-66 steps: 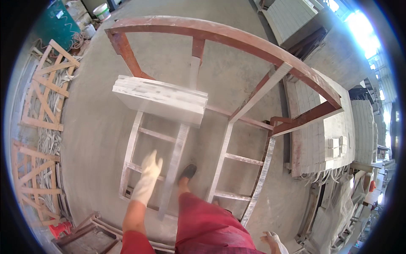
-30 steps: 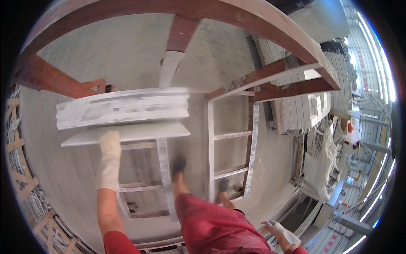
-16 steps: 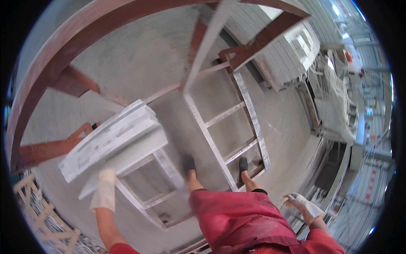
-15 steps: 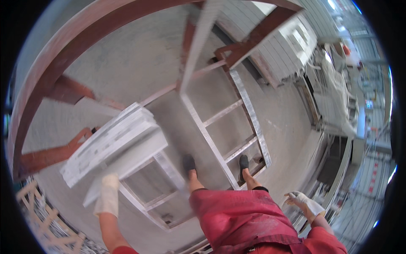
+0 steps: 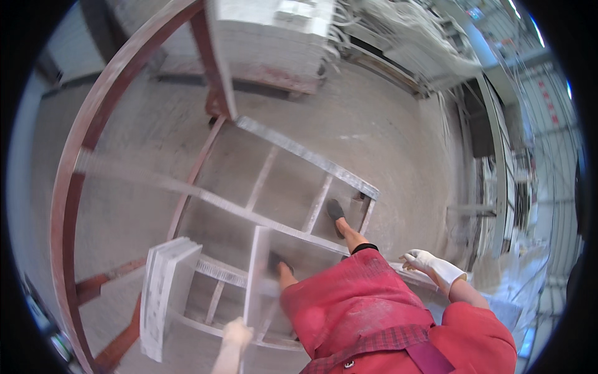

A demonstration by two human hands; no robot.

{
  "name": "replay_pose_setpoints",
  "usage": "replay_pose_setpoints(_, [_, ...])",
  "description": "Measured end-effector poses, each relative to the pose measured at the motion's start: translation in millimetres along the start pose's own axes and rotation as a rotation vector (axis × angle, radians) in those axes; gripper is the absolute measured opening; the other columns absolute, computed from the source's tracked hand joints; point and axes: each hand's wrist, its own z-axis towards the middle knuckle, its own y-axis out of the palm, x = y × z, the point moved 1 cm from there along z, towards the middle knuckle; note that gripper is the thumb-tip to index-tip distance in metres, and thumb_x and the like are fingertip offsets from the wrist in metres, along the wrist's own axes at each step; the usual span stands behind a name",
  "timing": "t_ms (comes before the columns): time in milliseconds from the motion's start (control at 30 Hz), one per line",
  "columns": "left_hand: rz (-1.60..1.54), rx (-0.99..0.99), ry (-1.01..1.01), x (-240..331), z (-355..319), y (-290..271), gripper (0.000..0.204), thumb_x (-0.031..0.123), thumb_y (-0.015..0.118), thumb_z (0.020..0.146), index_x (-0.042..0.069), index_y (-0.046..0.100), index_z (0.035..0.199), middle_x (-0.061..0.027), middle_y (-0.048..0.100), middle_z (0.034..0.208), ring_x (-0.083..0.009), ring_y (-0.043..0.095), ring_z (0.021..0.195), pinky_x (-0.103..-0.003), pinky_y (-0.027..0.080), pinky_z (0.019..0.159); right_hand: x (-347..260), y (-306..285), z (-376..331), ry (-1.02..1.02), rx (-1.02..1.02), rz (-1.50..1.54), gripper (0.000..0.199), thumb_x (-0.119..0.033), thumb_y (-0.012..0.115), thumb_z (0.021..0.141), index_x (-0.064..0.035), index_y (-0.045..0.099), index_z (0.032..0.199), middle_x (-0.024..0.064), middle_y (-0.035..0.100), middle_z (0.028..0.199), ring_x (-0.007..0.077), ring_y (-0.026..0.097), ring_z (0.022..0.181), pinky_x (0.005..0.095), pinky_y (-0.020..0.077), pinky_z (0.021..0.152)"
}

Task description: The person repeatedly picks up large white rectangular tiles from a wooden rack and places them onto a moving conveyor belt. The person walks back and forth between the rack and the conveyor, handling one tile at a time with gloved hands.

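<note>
My left hand, in a pale glove, is closed on the edge of a white board, which stands nearly upright beside my left leg. To its left, apart from it, a stack of similar white boards leans on edge on the metal frame. My right hand, in a white glove, hangs out to my right, its fingers loosely bent and apart with nothing in them. The far side of the held board is hidden.
My feet stand between the bars of the low frame. A reddish-brown upright frame curves up on the left. Farther off lie a large stack of white slabs and a white-covered heap. A machine's edge runs along the right.
My left hand has drawn one white board away from the stack, toward my legs. My body and view have turned right, and one foot has stepped.
</note>
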Motion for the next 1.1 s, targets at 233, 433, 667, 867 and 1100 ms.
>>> replay_pose_setpoints(233, [0.091, 0.107, 0.125, 176, -59, -56, 0.033, 0.028, 0.064, 0.082, 0.006, 0.069, 0.105, -0.0227, 0.070, 0.105, -0.0382, 0.065, 0.105, -0.045, 0.050, 0.094, -52, 13, 17, -0.189, 0.011, 0.704, 0.045, -0.035, 0.048, 0.100, -0.0017, 0.061, 0.127, 0.0158, 0.068, 0.117, 0.0196, 0.064, 0.110, 0.0334, 0.0491, 0.095])
replay_pose_setpoints(433, [0.299, 0.209, 0.147, 375, -99, -109, 0.027, 0.024, 0.064, 0.082, 0.005, 0.069, 0.100, -0.0184, 0.072, 0.095, -0.0368, 0.068, 0.097, -0.043, 0.051, 0.089, -131, 35, 127, -0.429, -0.504, 1.365, 0.050, -0.040, 0.033, 0.106, -0.0073, 0.050, 0.140, 0.0248, 0.062, 0.126, 0.0373, 0.059, 0.119, 0.0479, 0.0460, 0.103])
replay_pose_setpoints(667, [0.599, 0.267, 0.532, 589, -152, -135, 0.021, 0.024, 0.064, 0.086, 0.005, 0.072, 0.090, -0.0152, 0.071, 0.082, -0.0345, 0.071, 0.080, -0.042, 0.055, 0.074, -180, -30, 173, -0.481, -0.657, 2.122, 0.064, -0.053, 0.036, 0.103, -0.0068, 0.040, 0.148, 0.0218, 0.058, 0.135, 0.0334, 0.060, 0.119, 0.0411, 0.0489, 0.103])
replay_pose_setpoints(867, [0.908, 0.325, 0.878, 711, -189, -110, 0.016, 0.020, 0.065, 0.084, 0.007, 0.072, 0.087, -0.0123, 0.067, 0.073, -0.0293, 0.069, 0.071, -0.040, 0.054, 0.067, -104, -179, 140, -0.715, -0.508, 2.293, 0.047, -0.030, 0.031, 0.108, -0.0024, 0.040, 0.145, 0.0184, 0.056, 0.133, 0.0258, 0.052, 0.126, 0.0357, 0.0294, 0.120])
replay_pose_setpoints(1100, [0.585, 0.864, 1.509, 755, -194, -130, 0.031, 0.031, 0.073, 0.079, 0.005, 0.066, 0.095, -0.0045, 0.055, 0.066, -0.0207, 0.056, 0.057, -0.036, 0.045, 0.051, -80, -269, 161, -1.768, -0.018, 2.547, 0.045, -0.028, 0.029, 0.108, -0.0008, 0.044, 0.141, 0.0177, 0.059, 0.127, 0.0251, 0.053, 0.124, 0.0362, 0.0340, 0.117])
